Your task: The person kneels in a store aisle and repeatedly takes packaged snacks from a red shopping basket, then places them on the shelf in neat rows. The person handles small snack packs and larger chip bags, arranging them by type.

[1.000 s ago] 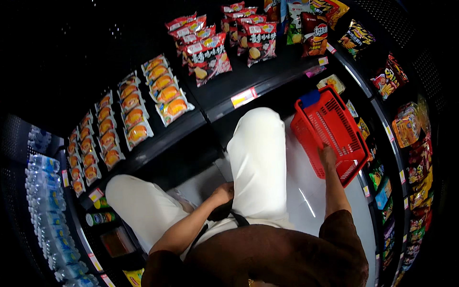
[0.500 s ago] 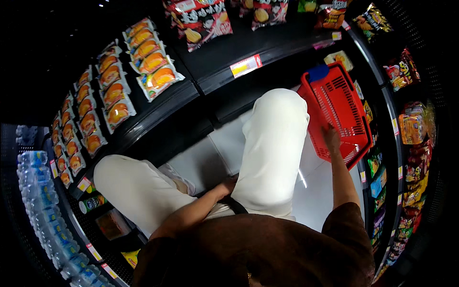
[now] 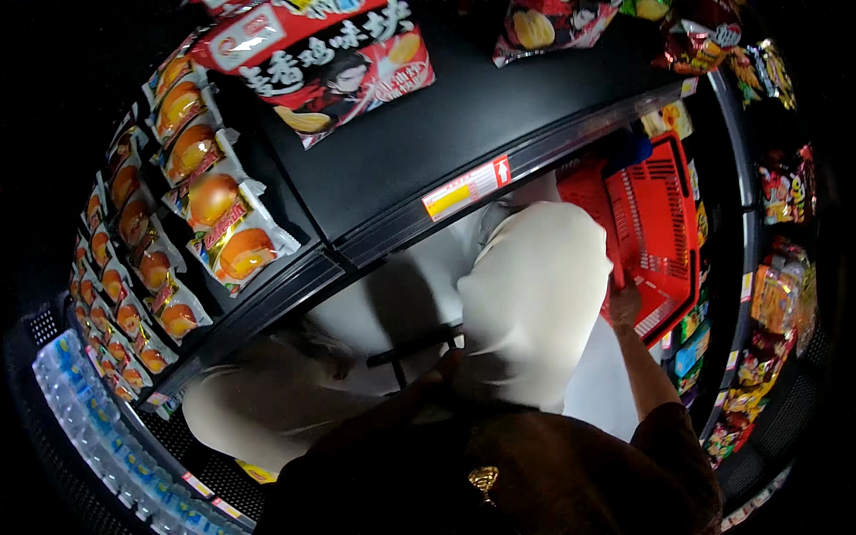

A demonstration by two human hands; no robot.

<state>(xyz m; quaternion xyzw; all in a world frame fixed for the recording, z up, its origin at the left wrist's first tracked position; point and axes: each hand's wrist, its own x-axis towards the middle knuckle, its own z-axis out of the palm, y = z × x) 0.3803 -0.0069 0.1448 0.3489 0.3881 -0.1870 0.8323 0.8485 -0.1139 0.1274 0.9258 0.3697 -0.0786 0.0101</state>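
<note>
Bottles of clear plastic with blue labels [image 3: 94, 437] stand in a packed column at the far left. Beside them, round orange-brown buns in clear wrappers [image 3: 214, 201] overlap in slanting rows on a matt black shelf [image 3: 406, 134], probably so that each column shows from the front. A large red-and-black foil snack bag [image 3: 357, 76] turns its printed face outward, presumably for display. Below the shelf edge, the left hand [image 3: 448, 366] lies between the white-trousered thighs, near a thin dark bar [image 3: 415, 344]; shadow hides the fingers, so whether they grasp it I cannot tell. That arm is bent at the elbow, its forearm crossing the lap. The right trouser leg [image 3: 539, 276] covers part of a red slotted plastic basket with a blue end piece [image 3: 669, 205], just beyond the knee. The right hand [image 3: 626, 305] appears closed around its red handle, likely to keep it steady at the person's side. The right arm reaches forward and outward, its forearm nearly straight up the view. Colourful snack packets [image 3: 774, 308] fill the racks at far right.
</note>
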